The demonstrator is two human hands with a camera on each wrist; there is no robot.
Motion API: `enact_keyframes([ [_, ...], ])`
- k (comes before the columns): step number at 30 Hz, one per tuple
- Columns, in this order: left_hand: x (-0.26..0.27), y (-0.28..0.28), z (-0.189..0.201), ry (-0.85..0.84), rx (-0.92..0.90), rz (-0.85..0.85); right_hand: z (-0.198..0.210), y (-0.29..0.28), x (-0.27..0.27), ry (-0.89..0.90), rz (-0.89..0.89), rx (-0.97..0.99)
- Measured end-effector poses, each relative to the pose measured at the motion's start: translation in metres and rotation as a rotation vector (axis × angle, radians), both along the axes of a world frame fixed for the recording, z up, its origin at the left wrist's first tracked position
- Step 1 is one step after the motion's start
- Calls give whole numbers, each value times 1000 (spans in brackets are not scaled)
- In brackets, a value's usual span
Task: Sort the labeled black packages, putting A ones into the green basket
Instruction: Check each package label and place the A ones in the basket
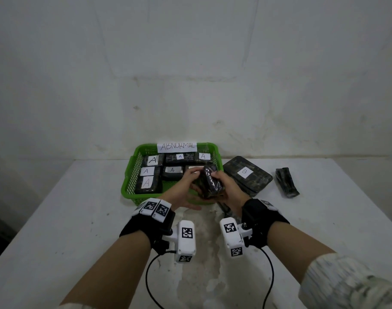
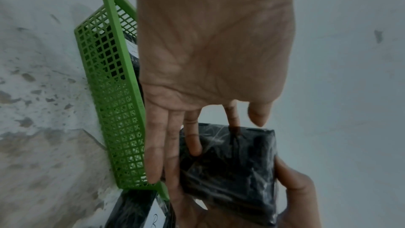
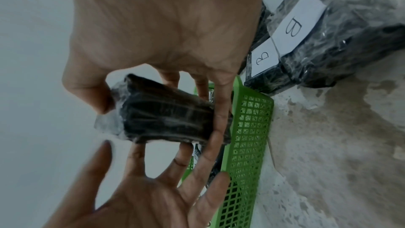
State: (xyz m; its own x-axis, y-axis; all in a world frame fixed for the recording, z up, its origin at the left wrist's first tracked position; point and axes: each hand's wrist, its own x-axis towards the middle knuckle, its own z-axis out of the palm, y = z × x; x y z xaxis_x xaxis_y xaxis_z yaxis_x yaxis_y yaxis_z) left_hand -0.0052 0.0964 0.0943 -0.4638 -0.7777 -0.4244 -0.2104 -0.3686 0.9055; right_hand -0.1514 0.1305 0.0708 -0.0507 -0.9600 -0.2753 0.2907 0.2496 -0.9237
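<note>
A black wrapped package point(image 1: 210, 181) is held up over the front right corner of the green basket point(image 1: 128, 186); its label is not visible. My right hand point(image 1: 226, 186) grips it, thumb on one end and fingers round the far side point(image 3: 166, 115). My left hand point(image 1: 186, 186) lies against its left side with straight, spread fingers point(image 3: 142, 188) that touch it from beneath. Several black packages labelled A point(image 1: 152, 160) lie flat in the basket, which carries a paper sign reading ABNORMAL point(image 1: 177, 147).
Two stacked black packages labelled B point(image 1: 246, 175) sit on the white table point(image 1: 79, 219) just right of the basket. A further black package point(image 1: 286, 182) with no visible label lies to their right. A white wall stands close behind the basket.
</note>
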Motion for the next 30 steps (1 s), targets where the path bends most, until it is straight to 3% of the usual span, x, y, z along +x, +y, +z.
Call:
enact_keyframes([
  [9, -2, -5, -9, -13, -20, -22, -11, 3, -7, -59, 116, 40],
  [12, -1, -6, -12, 0, 12, -59, -14, 4, -6, 3, 132, 28],
  [20, 5, -8, -18, 56, 52, -1, -25, 0, -9, -29, 244, 29],
  [25, 12, -11, -27, 37, 47, 2, -21, 2, -9, 278, 250, 53],
  [30, 18, -15, -26, 122, 117, 63, -26, -2, -9, 449, 191, -152],
])
